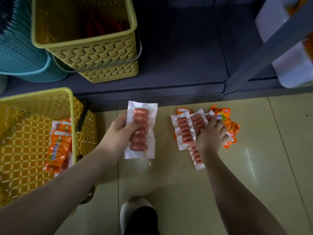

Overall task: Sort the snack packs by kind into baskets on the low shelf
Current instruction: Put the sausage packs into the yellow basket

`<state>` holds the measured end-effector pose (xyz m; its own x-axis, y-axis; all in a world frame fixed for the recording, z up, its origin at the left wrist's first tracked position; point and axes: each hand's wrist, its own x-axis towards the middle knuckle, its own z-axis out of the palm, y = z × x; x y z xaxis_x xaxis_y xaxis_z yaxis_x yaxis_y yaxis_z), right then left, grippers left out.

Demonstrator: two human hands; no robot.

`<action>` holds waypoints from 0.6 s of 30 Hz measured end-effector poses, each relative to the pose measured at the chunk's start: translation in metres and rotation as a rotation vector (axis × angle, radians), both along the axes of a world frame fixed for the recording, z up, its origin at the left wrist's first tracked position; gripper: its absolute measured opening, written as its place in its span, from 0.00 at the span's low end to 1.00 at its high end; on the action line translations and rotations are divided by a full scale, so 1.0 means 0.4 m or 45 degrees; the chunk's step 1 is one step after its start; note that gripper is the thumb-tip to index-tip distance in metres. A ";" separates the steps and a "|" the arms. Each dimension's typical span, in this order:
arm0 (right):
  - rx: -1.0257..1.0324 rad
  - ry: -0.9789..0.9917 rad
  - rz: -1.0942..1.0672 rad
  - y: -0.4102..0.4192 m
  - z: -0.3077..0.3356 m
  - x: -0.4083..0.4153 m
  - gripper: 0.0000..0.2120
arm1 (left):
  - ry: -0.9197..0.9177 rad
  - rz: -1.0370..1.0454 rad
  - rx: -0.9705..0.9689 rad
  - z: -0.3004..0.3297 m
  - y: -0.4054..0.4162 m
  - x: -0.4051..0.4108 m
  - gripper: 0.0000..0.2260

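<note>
Two glossy sausage packs, one in left hand.

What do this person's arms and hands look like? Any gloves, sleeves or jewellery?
Both arms are bare from the frame edge down to the wrists: no sleeves show. The left hand and right hand have no gloves, and no rings, watch or bracelets are visible. The fingers are uncovered, with no markings to be seen.
</note>
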<state>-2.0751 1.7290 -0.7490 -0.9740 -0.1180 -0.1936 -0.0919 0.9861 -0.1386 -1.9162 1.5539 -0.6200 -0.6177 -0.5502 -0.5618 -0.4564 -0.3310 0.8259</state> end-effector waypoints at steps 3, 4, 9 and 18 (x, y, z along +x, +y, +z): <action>0.093 -0.038 0.070 -0.006 0.002 -0.011 0.24 | 0.011 0.073 -0.002 0.029 -0.025 0.024 0.07; 0.079 -0.026 0.104 -0.012 0.008 -0.010 0.23 | 0.005 0.090 -0.008 0.036 -0.032 0.033 0.07; -0.334 -0.184 0.023 -0.074 0.087 0.041 0.11 | -0.017 0.132 -0.041 0.062 -0.078 0.082 0.09; -1.241 -0.953 0.188 -0.334 0.393 0.307 0.10 | -0.052 0.562 -0.131 0.094 -0.216 0.284 0.04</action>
